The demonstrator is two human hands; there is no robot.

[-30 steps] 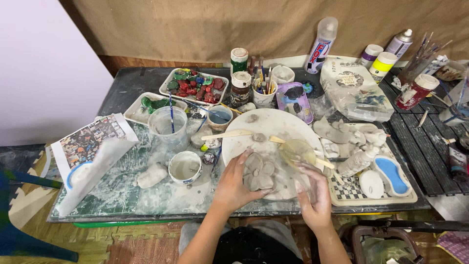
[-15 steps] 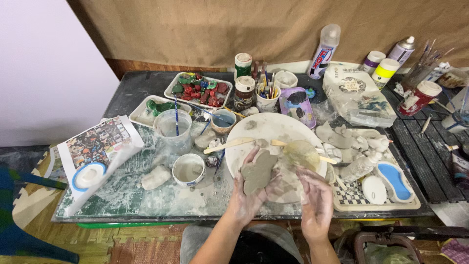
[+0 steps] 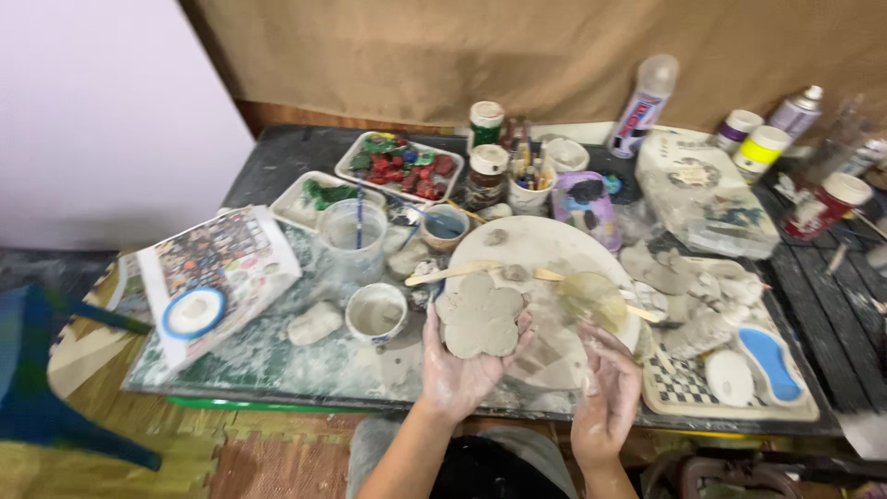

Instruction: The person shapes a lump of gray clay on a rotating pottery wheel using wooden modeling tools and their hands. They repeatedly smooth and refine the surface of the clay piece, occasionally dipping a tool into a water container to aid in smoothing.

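Observation:
My left hand (image 3: 459,374) holds a flat flower-shaped slab of grey clay (image 3: 479,314) lifted off the table, resting on my palm and fingers. Beside it my right hand (image 3: 607,395) hovers palm up with fingers loosely apart and nothing in it. Both hands are smeared with clay. Behind them lies a round white board (image 3: 545,249) with a wooden stick (image 3: 453,272) and a yellowish sponge (image 3: 591,298) on it.
A small white cup (image 3: 376,312) and a clay lump (image 3: 314,322) sit left of my hands. A clear water cup (image 3: 352,236), trays of coloured pieces (image 3: 404,166), jars, spray cans, clay scraps (image 3: 702,296) and a checkered tray (image 3: 721,388) crowd the table.
My left hand has lifted the clay slab off the round board and turned it flat, face up. The camera view shifted slightly.

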